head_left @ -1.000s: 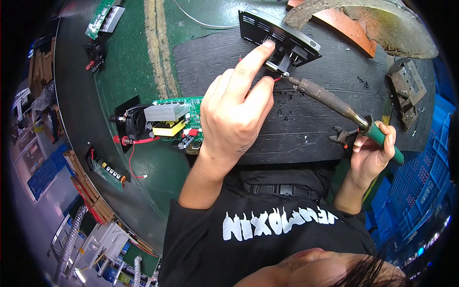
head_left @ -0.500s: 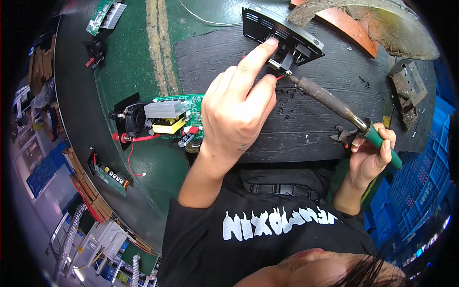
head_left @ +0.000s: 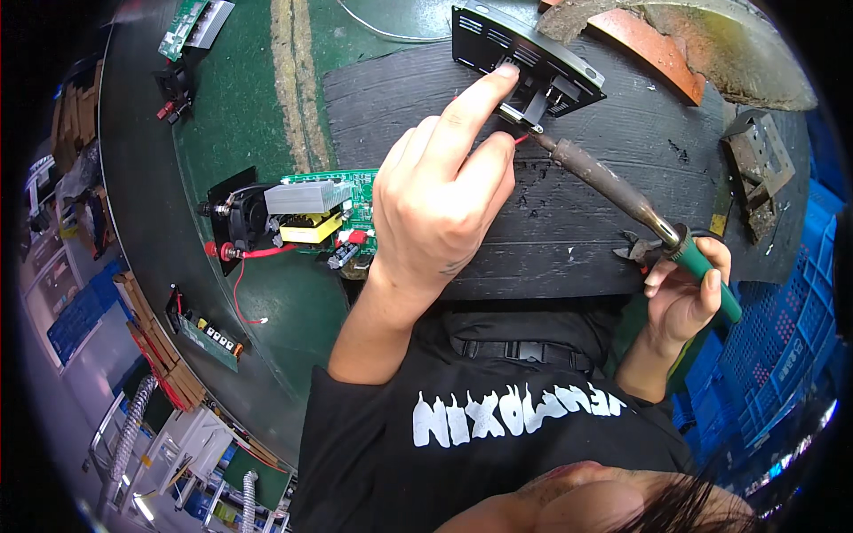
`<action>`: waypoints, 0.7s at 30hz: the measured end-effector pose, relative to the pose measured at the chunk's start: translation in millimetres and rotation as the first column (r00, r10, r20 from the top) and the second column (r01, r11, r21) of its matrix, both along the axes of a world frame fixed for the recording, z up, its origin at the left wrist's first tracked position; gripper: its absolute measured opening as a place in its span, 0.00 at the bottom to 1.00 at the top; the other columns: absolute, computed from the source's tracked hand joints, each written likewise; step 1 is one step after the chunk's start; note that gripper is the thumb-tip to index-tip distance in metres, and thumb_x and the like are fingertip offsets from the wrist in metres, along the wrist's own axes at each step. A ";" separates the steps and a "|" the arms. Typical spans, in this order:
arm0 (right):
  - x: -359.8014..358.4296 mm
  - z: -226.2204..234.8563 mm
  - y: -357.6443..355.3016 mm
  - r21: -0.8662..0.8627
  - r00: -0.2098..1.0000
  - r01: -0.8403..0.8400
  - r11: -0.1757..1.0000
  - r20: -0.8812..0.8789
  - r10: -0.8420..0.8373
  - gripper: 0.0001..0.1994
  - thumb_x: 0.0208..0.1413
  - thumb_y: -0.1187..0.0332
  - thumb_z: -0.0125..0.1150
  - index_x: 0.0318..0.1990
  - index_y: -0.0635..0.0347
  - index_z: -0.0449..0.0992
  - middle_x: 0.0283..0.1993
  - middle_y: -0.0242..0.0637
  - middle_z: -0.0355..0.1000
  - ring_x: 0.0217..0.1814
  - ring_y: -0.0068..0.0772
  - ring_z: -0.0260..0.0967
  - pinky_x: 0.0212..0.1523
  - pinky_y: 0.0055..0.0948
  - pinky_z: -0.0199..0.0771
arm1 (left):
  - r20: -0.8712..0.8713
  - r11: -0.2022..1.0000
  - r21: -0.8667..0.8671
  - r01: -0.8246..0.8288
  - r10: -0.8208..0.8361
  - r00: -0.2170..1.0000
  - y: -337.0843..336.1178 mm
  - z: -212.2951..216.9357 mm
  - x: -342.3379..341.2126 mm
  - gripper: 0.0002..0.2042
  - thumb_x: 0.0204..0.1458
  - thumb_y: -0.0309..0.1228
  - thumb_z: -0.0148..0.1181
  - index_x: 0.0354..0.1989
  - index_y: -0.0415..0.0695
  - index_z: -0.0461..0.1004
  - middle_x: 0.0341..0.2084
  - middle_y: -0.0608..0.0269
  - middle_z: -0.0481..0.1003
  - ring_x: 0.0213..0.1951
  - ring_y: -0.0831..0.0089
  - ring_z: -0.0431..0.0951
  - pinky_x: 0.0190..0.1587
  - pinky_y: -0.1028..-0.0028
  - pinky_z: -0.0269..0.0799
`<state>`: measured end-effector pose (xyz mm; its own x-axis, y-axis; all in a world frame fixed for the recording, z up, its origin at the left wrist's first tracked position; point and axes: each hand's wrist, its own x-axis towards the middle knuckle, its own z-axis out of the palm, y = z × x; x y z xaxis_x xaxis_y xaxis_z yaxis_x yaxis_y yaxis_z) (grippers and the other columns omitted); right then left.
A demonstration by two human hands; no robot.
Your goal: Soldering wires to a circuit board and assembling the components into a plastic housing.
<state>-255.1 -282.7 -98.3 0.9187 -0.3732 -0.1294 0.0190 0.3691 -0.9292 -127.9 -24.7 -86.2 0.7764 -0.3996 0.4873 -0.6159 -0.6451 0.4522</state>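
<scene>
Left hand comes up from the lower middle of the view, forearm angled up and slightly right, wrist straight. Index finger stretched long, its tip pressed on the near edge of the black slotted plastic panel; the other fingers are curled loosely under, thumb tucked beside them. A short red wire shows just past the knuckles, at the tool's tip; whether the curled fingers pinch it cannot be told.

Far left of the hand, on the green bench mat: green circuit board with a silver finned heat sink and a yellow transformer, a small black fan mounted on its left end, red leads trailing down from it. Board lies just beside the wrist, not touching.

Hand and panel sit over the black ribbed rubber mat. Panel lies tilted at the mat's far edge, near the top of the view.

Soldering iron with a dark brown barrel and a green handle runs diagonally from the panel's lower edge down to the right, tip at the red wire.

Right hand at the mat's near right corner, fingers wrapped closed around the green handle, wrist bent back, forearm rising from below. Blue plastic crate just right of it.
</scene>
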 end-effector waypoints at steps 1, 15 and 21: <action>-0.6 -0.1 -1.1 0.046 0.999 -0.040 0.998 0.025 0.039 0.19 0.57 0.57 0.51 0.47 0.65 0.68 0.33 0.50 0.71 0.21 0.34 0.70 0.18 0.26 0.71 | 0.010 1.000 -0.008 -0.004 0.004 1.000 -0.9 -1.0 0.4 0.09 0.34 0.16 0.66 0.27 0.36 0.77 0.48 0.52 0.75 0.35 0.68 0.78 0.29 0.77 0.70; -3.7 -6.8 -2.7 -0.085 0.978 -0.091 0.992 0.179 0.105 0.17 0.57 0.59 0.50 0.48 0.61 0.68 0.34 0.52 0.70 0.23 0.37 0.71 0.19 0.27 0.72 | 0.080 0.999 -0.017 -0.030 0.031 0.996 -1.6 -5.3 0.9 0.04 0.36 0.20 0.63 0.21 0.38 0.73 0.48 0.58 0.75 0.26 0.71 0.74 0.29 0.74 0.70; -3.0 -7.8 -0.4 -0.125 0.975 -0.099 0.987 0.188 0.121 0.18 0.55 0.59 0.51 0.48 0.60 0.70 0.37 0.53 0.70 0.24 0.37 0.72 0.19 0.27 0.73 | 0.000 1.000 0.003 -0.005 0.005 1.000 0.4 -2.9 -0.6 0.08 0.35 0.16 0.65 0.27 0.35 0.77 0.49 0.53 0.74 0.34 0.69 0.77 0.30 0.77 0.70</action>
<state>-258.1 -283.1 -106.1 0.9582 -0.2705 0.0938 0.1691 0.2704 -0.9478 -128.5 -24.3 -89.1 0.7782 -0.3972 0.4864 -0.6129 -0.6492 0.4504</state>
